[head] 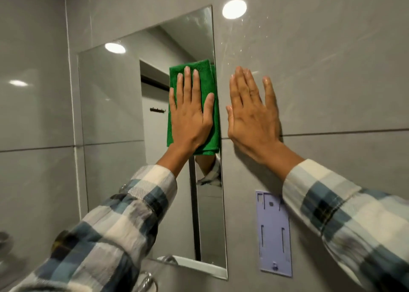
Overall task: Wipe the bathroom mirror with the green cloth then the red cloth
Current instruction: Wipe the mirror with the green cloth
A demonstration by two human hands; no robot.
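Two plaid sleeves (106, 232) in blue, white and black are seen nearest the camera, reaching up from the lower corners. The wall (332, 70) is faced with large glossy grey tiles, on which a round ceiling light is reflected and fine droplets are scattered above the right hand. A frameless rectangular mirror (115, 114) is fixed to it; a doorway and a small hook rail are reflected in the glass. A lilac plastic bracket (274, 234) is mounted low on the tile, below the right wrist.

The left hand (190, 114) is laid flat with fingers spread, so its grip is released, not clenched; the green cloth (205, 79) is pressed beneath the palm against the mirror's right edge. The cloth is folded into a tall rectangle, its nap bright green and ribbed, its folded layers showing under the wrist, and its top border standing above the fingertips.

The right hand (254, 114) is spread flat and empty on the bare tile, just beside the mirror's edge, its fingertips looking wet.
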